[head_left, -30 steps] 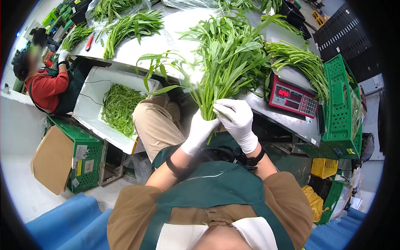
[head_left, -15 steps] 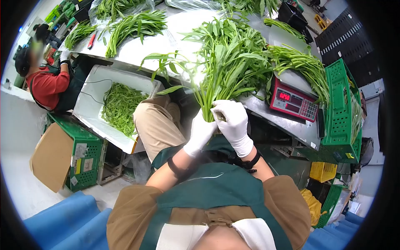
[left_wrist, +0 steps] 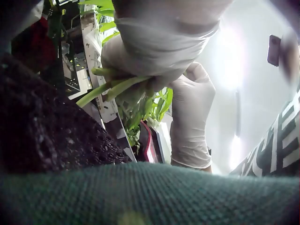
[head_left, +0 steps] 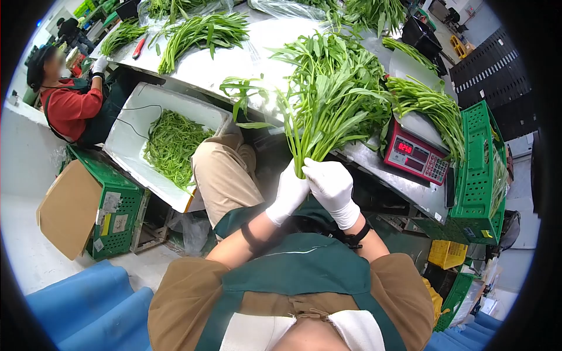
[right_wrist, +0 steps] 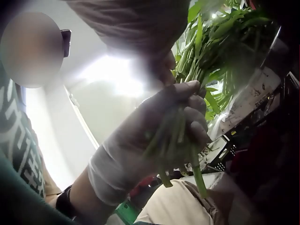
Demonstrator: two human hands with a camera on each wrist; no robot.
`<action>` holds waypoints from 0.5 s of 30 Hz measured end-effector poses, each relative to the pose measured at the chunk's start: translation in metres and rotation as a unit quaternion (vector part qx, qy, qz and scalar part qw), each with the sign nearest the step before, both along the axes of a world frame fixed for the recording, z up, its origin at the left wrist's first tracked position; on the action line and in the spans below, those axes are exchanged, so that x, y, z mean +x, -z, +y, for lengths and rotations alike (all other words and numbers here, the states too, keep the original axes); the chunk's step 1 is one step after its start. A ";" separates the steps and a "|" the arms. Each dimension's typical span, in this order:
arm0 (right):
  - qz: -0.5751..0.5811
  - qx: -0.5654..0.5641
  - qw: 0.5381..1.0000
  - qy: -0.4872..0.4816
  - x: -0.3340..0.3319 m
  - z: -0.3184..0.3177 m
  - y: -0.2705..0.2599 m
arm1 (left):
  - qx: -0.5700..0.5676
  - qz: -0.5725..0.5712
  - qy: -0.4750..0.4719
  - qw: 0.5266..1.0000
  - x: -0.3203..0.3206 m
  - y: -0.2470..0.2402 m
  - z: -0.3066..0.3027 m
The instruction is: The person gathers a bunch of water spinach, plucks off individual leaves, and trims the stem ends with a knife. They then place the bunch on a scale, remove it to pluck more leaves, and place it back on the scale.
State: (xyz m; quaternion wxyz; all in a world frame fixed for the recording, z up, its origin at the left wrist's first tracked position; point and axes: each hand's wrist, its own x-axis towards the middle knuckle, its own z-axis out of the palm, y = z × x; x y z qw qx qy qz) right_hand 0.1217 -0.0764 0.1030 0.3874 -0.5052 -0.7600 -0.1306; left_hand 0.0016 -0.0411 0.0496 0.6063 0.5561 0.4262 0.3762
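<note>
My white-gloved left hand [head_left: 291, 190] grips a bunch of long-stemmed leafy greens [head_left: 310, 126] low on the stems. Its cut stem ends [right_wrist: 199, 178] stick out below that hand in the right wrist view. Right beside it, my gloved right hand [head_left: 332, 188] has its fingers curled and pinches the stems at their front edge. The leaves spread up and away over a larger pile on the metal table [head_left: 260, 61]. In the left wrist view, stems [left_wrist: 124, 86] poke out under the left hand, with the right hand [left_wrist: 192, 112] close behind.
A red digital scale [head_left: 417, 153] bearing more greens stands on the right, beside a green crate [head_left: 477, 167]. A white foam box [head_left: 132, 111] of trimmed greens sits at left. A red-handled knife [head_left: 139, 48] lies on the table; another person [head_left: 70, 108] works at far left.
The head view has shifted slightly, so the table and scale appear farther right and lower. My right fingers have curled in more closely at the stems. The left hand keeps its grip.
</note>
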 end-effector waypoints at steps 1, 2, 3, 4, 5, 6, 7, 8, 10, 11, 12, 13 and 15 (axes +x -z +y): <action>-0.003 0.001 1.000 -0.005 0.001 0.000 0.000 | 0.000 -0.005 0.000 1.000 0.001 0.003 0.000; -0.005 0.002 1.000 -0.010 0.002 0.000 0.001 | 0.000 -0.010 -0.001 1.000 0.001 0.005 0.000; -0.008 0.003 1.000 -0.015 0.003 0.000 0.002 | -0.003 -0.012 0.001 1.000 0.000 0.005 -0.001; -0.010 0.002 1.000 -0.021 0.004 0.000 0.003 | -0.006 -0.014 0.002 1.000 0.000 0.004 -0.001; -0.013 0.002 1.000 -0.027 0.005 0.000 0.005 | -0.010 -0.015 0.003 1.000 0.000 0.004 -0.001; -0.015 0.000 0.999 -0.033 0.006 -0.001 0.006 | -0.014 -0.020 0.005 1.000 0.000 0.005 -0.001; -0.018 0.003 0.999 -0.036 0.006 -0.001 0.006 | -0.019 -0.024 0.007 1.000 0.000 0.008 -0.002; -0.021 0.005 0.999 -0.040 0.006 -0.001 0.006 | -0.025 -0.028 0.009 0.999 0.000 0.009 -0.002; -0.027 0.003 0.999 -0.041 0.007 -0.001 0.006 | -0.019 -0.040 0.008 0.999 0.001 0.005 -0.003; -0.030 0.000 0.999 -0.039 0.007 -0.001 0.005 | -0.016 -0.045 0.008 0.999 0.001 0.004 -0.003; -0.034 -0.005 0.999 -0.036 0.007 -0.002 0.005 | -0.023 -0.058 0.008 0.998 0.002 0.008 -0.003; -0.033 -0.009 0.999 -0.037 0.007 -0.004 0.005 | -0.030 -0.069 0.009 0.997 0.003 0.015 -0.003; -0.033 -0.014 0.999 -0.039 0.008 -0.004 0.005 | -0.101 -0.164 0.002 0.981 0.007 0.031 -0.003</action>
